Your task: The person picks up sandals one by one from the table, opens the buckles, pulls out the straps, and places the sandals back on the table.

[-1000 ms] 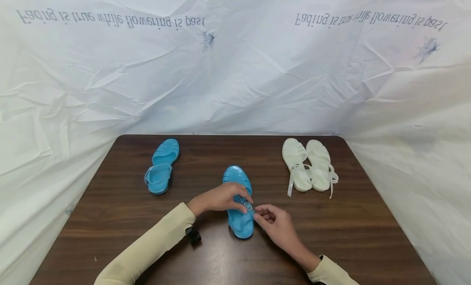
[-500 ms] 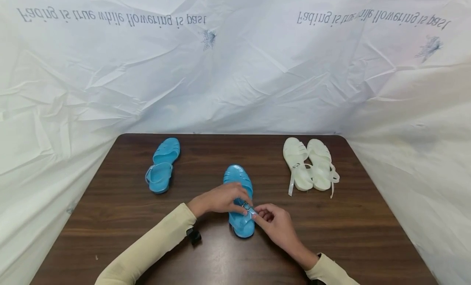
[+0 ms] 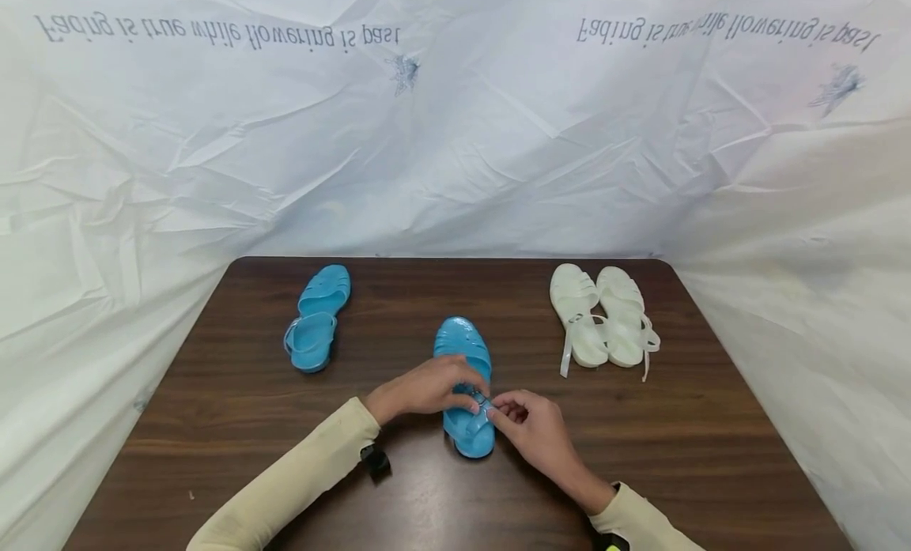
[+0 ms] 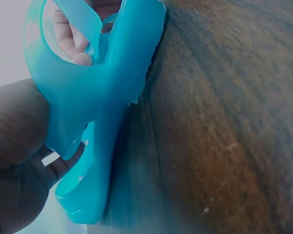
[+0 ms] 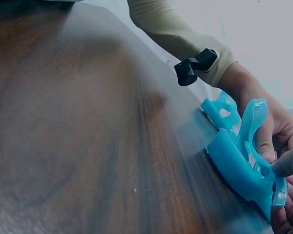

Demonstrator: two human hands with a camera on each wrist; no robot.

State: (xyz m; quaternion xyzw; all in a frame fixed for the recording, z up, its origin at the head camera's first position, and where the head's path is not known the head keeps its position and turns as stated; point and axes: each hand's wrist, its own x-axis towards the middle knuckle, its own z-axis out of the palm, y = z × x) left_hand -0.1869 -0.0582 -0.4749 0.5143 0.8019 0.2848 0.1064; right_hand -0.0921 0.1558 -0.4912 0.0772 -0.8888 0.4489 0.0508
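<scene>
Sandal (image 3: 466, 393) mid-table (image 3: 683, 448); lone sandal (image 3: 316, 318) far-left; sandal pair (image 3: 605, 318) far-right.

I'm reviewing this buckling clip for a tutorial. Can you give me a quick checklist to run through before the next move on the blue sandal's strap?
1. Blue sandal lies flat on the table: ok.
2. Left hand holds the sandal by the strap: ok.
3. Right hand pinches the strap end at the buckle: ok.
4. Strap end threaded through the buckle: cannot tell, fingers hide it.
5. Other blue sandal and white pair lie apart from the hands: ok.
</scene>
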